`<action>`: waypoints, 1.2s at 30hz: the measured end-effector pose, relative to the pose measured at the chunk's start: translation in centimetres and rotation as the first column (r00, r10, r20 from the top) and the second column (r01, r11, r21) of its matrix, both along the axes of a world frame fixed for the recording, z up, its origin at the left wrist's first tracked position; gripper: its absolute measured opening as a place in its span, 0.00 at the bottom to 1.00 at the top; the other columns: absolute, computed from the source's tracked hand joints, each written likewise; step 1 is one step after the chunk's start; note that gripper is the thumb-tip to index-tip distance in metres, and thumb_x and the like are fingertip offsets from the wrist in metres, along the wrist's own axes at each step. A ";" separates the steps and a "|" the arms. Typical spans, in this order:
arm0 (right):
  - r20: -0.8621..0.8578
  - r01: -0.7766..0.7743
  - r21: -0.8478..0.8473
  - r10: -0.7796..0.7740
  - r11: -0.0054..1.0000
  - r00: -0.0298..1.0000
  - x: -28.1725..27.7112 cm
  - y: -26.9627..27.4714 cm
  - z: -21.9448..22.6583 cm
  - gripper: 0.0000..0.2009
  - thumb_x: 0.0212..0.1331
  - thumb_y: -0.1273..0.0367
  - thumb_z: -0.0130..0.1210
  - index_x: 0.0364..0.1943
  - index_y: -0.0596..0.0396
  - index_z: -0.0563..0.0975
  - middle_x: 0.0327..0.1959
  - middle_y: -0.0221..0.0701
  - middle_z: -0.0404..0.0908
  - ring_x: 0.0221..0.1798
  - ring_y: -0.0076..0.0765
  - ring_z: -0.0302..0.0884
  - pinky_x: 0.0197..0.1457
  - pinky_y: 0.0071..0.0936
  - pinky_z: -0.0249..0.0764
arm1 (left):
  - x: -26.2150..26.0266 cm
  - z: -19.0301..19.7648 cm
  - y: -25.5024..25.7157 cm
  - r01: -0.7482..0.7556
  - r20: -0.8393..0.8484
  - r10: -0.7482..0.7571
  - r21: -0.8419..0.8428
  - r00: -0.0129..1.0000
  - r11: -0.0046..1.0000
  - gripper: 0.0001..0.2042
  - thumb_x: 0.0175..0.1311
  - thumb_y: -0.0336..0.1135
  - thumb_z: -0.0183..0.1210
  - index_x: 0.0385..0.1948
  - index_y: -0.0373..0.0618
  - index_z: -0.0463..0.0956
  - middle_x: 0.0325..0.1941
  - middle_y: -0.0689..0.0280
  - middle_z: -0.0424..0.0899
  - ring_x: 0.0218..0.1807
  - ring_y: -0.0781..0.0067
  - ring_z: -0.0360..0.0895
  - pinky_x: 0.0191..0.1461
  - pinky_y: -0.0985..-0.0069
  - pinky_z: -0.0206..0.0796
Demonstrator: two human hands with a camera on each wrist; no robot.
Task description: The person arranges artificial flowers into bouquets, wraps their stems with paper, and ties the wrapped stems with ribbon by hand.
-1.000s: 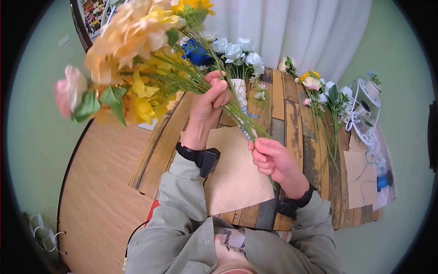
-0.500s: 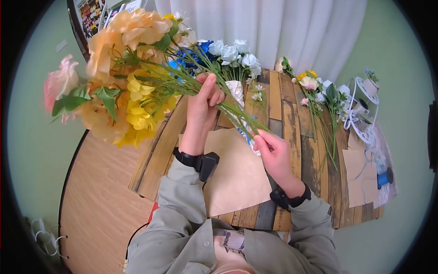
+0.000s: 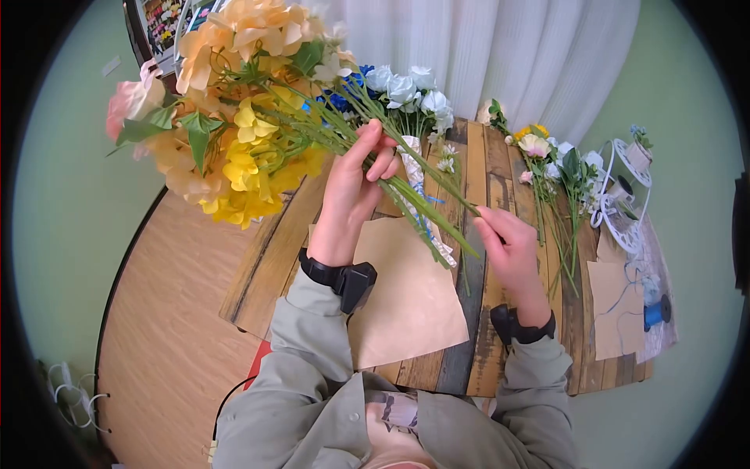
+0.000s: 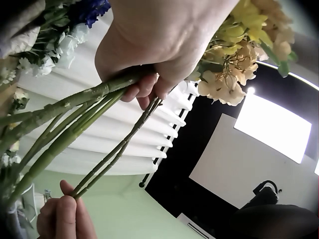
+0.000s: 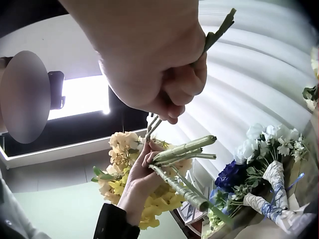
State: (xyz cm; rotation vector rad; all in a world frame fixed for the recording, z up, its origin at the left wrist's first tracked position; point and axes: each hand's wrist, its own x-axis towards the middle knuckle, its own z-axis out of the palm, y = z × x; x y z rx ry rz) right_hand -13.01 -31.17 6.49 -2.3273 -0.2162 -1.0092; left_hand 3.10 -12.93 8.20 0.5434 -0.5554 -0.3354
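Observation:
My left hand grips a bouquet of peach, yellow and pink flowers by its green stems, raised over the table with the blooms to the upper left. Its fingers and thumb wrap the bundle in the left wrist view. Thicker stems jut out below that grip. Away to the right, my right hand pinches the lower end of a thin double stem, which slants apart from the thicker ones. In the right wrist view the stem's tip sticks out past the right fist.
Brown paper lies on the wooden table under my hands. Behind stand blue and white bouquets with wrapped handles. Loose flowers, a white wire stand and a blue ribbon spool are at the right.
My right hand has moved right from the main stem ends, drawing the thin stem away from the bundle. The bouquet dipped, then rose slightly right. My left hand keeps its grip.

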 end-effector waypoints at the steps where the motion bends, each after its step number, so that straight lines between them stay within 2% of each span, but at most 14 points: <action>1: -0.033 -0.051 0.039 0.052 0.998 0.998 0.2 -0.2 -0.1 0.08 0.56 0.74 0.55 0.39 0.62 0.78 0.24 0.36 0.75 0.23 0.34 0.72 0.27 0.26 0.66 | 0.3 -0.2 0.0 0.042 0.014 -0.041 -0.017 0.999 0.999 0.09 0.68 0.39 0.51 0.31 0.44 0.73 0.26 0.68 0.74 0.14 0.87 0.53 0.25 0.84 0.50; 6: -0.144 -0.152 0.158 0.175 0.976 0.974 0.9 -1.2 -0.9 0.09 0.57 0.73 0.55 0.40 0.64 0.77 0.25 0.35 0.76 0.24 0.27 0.71 0.28 0.22 0.65 | 0.1 -0.2 0.3 0.200 -0.010 -0.202 -0.111 0.979 0.974 0.11 0.68 0.38 0.51 0.30 0.41 0.73 0.25 0.69 0.73 0.14 0.87 0.52 0.24 0.85 0.49; 9: -0.139 -0.152 0.245 0.190 0.958 0.972 1.6 -1.7 -2.0 0.10 0.58 0.72 0.55 0.40 0.65 0.78 0.26 0.31 0.78 0.26 0.22 0.70 0.28 0.21 0.65 | 0.1 -0.1 0.4 0.149 0.044 -0.149 0.003 0.988 0.989 0.10 0.67 0.38 0.52 0.32 0.40 0.73 0.26 0.70 0.73 0.13 0.88 0.51 0.23 0.86 0.49; 11: -0.146 -0.080 0.487 0.171 0.870 0.974 1.5 -2.2 -2.1 0.10 0.59 0.71 0.55 0.41 0.64 0.79 0.25 0.24 0.76 0.26 0.16 0.67 0.27 0.18 0.63 | -0.2 0.5 0.2 0.073 -0.053 -0.069 0.076 0.996 0.994 0.10 0.66 0.37 0.54 0.36 0.39 0.74 0.26 0.72 0.71 0.13 0.89 0.51 0.22 0.87 0.48; 12: -0.147 -0.084 0.485 0.176 0.870 0.973 1.4 -3.0 -2.0 0.10 0.59 0.71 0.55 0.41 0.64 0.79 0.25 0.24 0.76 0.26 0.16 0.67 0.27 0.18 0.63 | 0.3 0.2 0.5 0.067 -0.055 -0.063 0.073 0.997 0.995 0.10 0.66 0.37 0.54 0.36 0.39 0.74 0.26 0.72 0.71 0.13 0.89 0.51 0.22 0.87 0.48; 15: -0.143 0.061 0.559 0.024 0.827 0.989 0.8 -4.6 -0.8 0.12 0.60 0.70 0.56 0.43 0.64 0.79 0.22 0.18 0.72 0.24 0.10 0.62 0.25 0.12 0.57 | 1.5 -0.5 1.1 -0.059 -0.085 0.070 0.121 0.994 0.991 0.11 0.65 0.37 0.55 0.39 0.38 0.72 0.24 0.75 0.64 0.13 0.90 0.50 0.20 0.86 0.46; 19: -0.059 0.017 0.588 0.022 0.808 0.998 1.4 -5.1 -1.9 0.11 0.59 0.72 0.56 0.42 0.65 0.79 0.25 0.21 0.75 0.25 0.12 0.65 0.28 0.12 0.61 | 1.7 -0.6 1.1 -0.055 -0.159 0.053 -0.011 0.986 0.998 0.09 0.65 0.36 0.55 0.37 0.39 0.71 0.23 0.75 0.64 0.13 0.90 0.50 0.18 0.87 0.44; 25: 0.002 -0.010 0.503 0.011 0.864 1.000 1.8 -4.9 -2.2 0.10 0.59 0.73 0.55 0.42 0.66 0.78 0.27 0.27 0.77 0.27 0.17 0.71 0.31 0.15 0.66 | 2.4 -0.8 1.5 -0.131 -0.287 0.057 -0.246 0.956 0.960 0.08 0.65 0.34 0.54 0.39 0.40 0.71 0.22 0.73 0.66 0.12 0.88 0.50 0.16 0.87 0.46; 28: 0.020 -0.014 0.441 0.006 0.898 1.000 2.0 -4.9 -2.2 0.10 0.58 0.74 0.55 0.42 0.65 0.78 0.27 0.26 0.76 0.27 0.18 0.70 0.30 0.15 0.65 | 2.9 -0.8 2.2 -0.153 -0.295 0.074 -0.252 0.953 0.956 0.08 0.64 0.33 0.55 0.40 0.41 0.71 0.23 0.72 0.68 0.12 0.88 0.50 0.16 0.87 0.47; 29: -0.013 0.008 0.404 -0.003 0.915 1.000 2.0 -4.8 -2.2 0.10 0.58 0.74 0.55 0.42 0.64 0.78 0.26 0.26 0.76 0.27 0.18 0.70 0.30 0.15 0.64 | 3.0 -1.0 2.3 -0.155 -0.303 0.074 -0.252 0.950 0.955 0.10 0.63 0.32 0.56 0.43 0.41 0.70 0.30 0.68 0.74 0.13 0.88 0.51 0.18 0.88 0.48; 30: -0.013 0.000 0.404 0.006 0.915 1.000 2.2 -4.7 -2.2 0.10 0.58 0.74 0.55 0.42 0.64 0.78 0.26 0.26 0.76 0.27 0.18 0.70 0.30 0.15 0.64 | 2.9 -0.7 2.3 -0.164 -0.303 0.083 -0.252 0.949 0.954 0.10 0.63 0.32 0.56 0.43 0.41 0.70 0.30 0.68 0.74 0.13 0.88 0.51 0.18 0.88 0.48; 33: 0.005 -0.064 0.365 0.067 0.929 0.998 2.2 -4.0 -2.3 0.09 0.57 0.75 0.54 0.42 0.63 0.78 0.25 0.27 0.74 0.26 0.20 0.68 0.29 0.17 0.63 | 2.0 -0.3 2.1 -0.151 -0.221 0.118 -0.140 0.968 0.979 0.17 0.62 0.32 0.58 0.50 0.40 0.67 0.48 0.60 0.75 0.14 0.90 0.52 0.21 0.88 0.51; 35: -0.059 -0.009 0.138 0.017 0.990 0.998 1.9 -3.3 -1.6 0.10 0.57 0.75 0.54 0.42 0.62 0.79 0.25 0.29 0.73 0.26 0.22 0.69 0.30 0.18 0.64 | 1.6 -0.1 1.6 -0.160 -0.160 0.148 -0.068 0.976 0.985 0.16 0.61 0.33 0.59 0.49 0.41 0.69 0.46 0.62 0.76 0.15 0.90 0.51 0.21 0.88 0.50; 36: -0.061 -0.016 0.138 0.025 0.990 0.998 2.1 -3.0 -1.7 0.10 0.57 0.75 0.54 0.42 0.62 0.79 0.25 0.29 0.73 0.26 0.22 0.69 0.30 0.18 0.64 | 1.2 0.0 1.3 -0.177 -0.133 0.171 -0.033 0.976 0.984 0.15 0.61 0.33 0.59 0.48 0.41 0.70 0.45 0.64 0.76 0.15 0.90 0.51 0.21 0.88 0.49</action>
